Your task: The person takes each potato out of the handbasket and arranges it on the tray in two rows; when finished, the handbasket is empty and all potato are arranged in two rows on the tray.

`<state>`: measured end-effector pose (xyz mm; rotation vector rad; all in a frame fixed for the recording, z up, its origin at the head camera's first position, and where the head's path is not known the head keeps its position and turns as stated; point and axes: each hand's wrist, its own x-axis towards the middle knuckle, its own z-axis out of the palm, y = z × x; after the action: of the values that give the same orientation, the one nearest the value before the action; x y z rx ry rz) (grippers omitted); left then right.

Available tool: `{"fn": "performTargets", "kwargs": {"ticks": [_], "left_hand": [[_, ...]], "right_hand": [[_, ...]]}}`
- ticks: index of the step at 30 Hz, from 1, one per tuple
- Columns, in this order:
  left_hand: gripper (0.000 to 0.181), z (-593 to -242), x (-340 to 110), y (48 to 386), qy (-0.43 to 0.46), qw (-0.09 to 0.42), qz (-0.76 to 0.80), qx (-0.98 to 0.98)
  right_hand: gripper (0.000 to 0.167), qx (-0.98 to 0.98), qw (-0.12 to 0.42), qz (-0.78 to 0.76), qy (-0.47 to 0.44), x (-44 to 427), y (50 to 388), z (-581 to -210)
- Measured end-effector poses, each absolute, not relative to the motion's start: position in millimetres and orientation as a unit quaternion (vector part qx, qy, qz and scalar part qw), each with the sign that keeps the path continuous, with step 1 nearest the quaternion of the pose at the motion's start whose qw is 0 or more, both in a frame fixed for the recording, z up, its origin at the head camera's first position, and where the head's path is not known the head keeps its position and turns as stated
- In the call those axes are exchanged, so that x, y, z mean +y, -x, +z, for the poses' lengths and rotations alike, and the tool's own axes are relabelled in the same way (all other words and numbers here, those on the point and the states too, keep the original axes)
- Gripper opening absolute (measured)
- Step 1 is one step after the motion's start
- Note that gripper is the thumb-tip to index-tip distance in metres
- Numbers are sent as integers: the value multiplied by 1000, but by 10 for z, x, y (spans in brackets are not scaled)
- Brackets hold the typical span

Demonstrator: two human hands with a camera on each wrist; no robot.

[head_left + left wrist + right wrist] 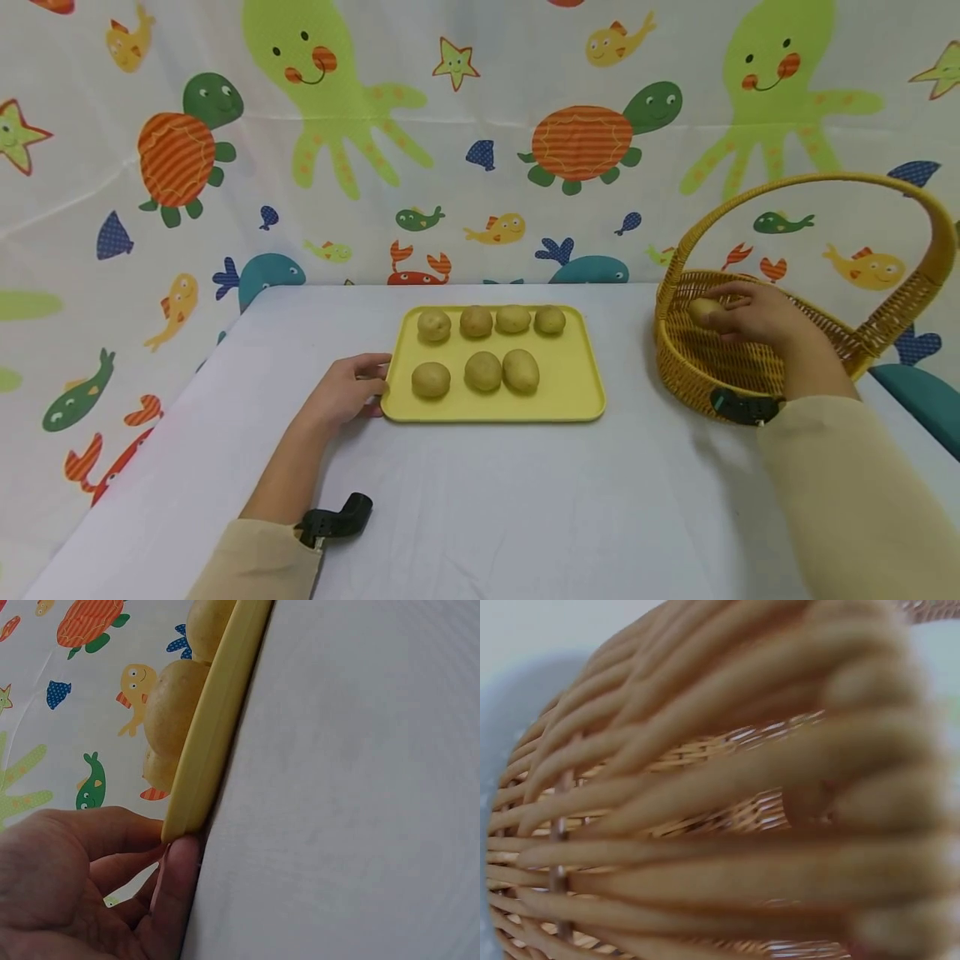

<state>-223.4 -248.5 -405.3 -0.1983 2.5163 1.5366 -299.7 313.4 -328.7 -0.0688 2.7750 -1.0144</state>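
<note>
Several potatoes (483, 371) lie in two rows on a yellow tray (570, 396) on the table. My left hand (347, 392) is at the tray's left side; in the left wrist view its fingers (178, 874) hold the tray's corner (184, 817) between them. My right hand (761, 315) reaches inside the wicker basket (678, 379) at the right and pinches a potato (703, 312) near the basket's far left wall. Woven basket strands (705, 877) fill the right wrist view, blurred, and hide that hand's fingers and the potato.
The basket's tall arched handle (810, 177) rises over my right forearm. White cloth covers the table (495, 508). Behind it hangs a curtain (510, 75) printed with sea animals.
</note>
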Motion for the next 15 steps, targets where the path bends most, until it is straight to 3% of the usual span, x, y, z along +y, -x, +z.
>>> {"fn": "performTargets", "kwargs": {"ticks": [8, 15], "left_hand": [[56, -4043, -2479, 2222, 74, 95, 514, 849], [56, -4034, -2484, 2216, 73, 96, 514, 849]], "right_hand": [[77, 904, 77, -420, 21, 3059, 2948, -3208], [75, 897, 56, -437, 21, 2992, 2883, -3167]]}}
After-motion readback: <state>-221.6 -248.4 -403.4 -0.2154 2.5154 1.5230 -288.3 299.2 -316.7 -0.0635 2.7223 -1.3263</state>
